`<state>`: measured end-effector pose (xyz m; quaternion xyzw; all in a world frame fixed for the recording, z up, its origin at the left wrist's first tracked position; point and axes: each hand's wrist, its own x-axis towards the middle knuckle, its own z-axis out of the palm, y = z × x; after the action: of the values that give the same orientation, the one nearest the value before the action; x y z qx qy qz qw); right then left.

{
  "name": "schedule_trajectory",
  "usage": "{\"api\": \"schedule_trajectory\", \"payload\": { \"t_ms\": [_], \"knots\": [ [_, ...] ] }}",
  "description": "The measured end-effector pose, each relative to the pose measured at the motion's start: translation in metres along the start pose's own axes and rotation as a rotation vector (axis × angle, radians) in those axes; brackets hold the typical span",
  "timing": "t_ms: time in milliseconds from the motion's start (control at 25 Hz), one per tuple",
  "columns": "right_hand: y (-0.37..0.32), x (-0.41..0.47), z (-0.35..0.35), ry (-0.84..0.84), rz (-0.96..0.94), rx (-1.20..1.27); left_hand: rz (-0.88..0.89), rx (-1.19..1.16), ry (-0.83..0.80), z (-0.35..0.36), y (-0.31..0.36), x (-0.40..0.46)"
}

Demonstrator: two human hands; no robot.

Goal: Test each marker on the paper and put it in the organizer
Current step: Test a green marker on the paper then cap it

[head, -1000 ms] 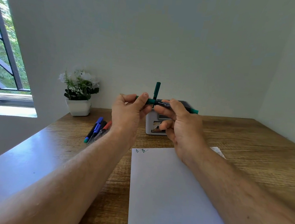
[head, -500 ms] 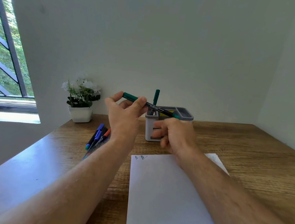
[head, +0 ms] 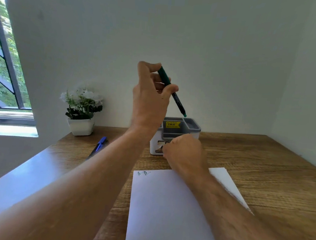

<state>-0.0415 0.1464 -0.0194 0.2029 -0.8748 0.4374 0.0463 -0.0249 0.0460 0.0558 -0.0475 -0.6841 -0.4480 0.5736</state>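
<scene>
My left hand (head: 151, 98) is raised above the organizer and grips a green marker (head: 176, 97), which slants down to the right with its lower end just over the organizer's rim. The grey-and-white organizer (head: 192, 127) stands at the back of the desk with a yellow price sticker inside. My right hand (head: 184, 153) is curled in front of the organizer, just above the desk; I cannot see anything in it. The white paper (head: 165, 211) lies in front of me with two small marks at its top left corner. A blue marker (head: 99, 146) lies to the left, partly behind my forearm.
A white pot with white flowers (head: 82, 110) stands at the back left by the wall. A window (head: 4, 73) is on the left. The wooden desk (head: 263, 166) runs to the wall at the back and right.
My left hand has lifted the green marker and tipped it from nearly level to steeply downward over the organizer. My right hand let go of it and dropped toward the desk.
</scene>
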Motion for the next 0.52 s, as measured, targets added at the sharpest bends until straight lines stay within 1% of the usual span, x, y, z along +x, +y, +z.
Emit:
{"api": "schedule_trajectory", "payload": {
  "t_ms": [120,280,400,520],
  "knots": [
    [-0.001,0.0,0.006,0.014,-0.009,0.014,0.001,0.107,-0.071,0.022,-0.01,0.005],
    [0.003,0.002,0.006,0.019,-0.063,-0.037,-0.037,0.276,-0.188,0.042,-0.029,0.009],
    [0.004,0.001,0.005,0.026,-0.089,-0.131,-0.075,0.422,-0.315,0.051,-0.04,0.017],
    [0.005,-0.001,0.003,0.064,-0.157,-0.201,-0.055,0.563,-0.425,0.062,-0.047,0.019]
  ]
}}
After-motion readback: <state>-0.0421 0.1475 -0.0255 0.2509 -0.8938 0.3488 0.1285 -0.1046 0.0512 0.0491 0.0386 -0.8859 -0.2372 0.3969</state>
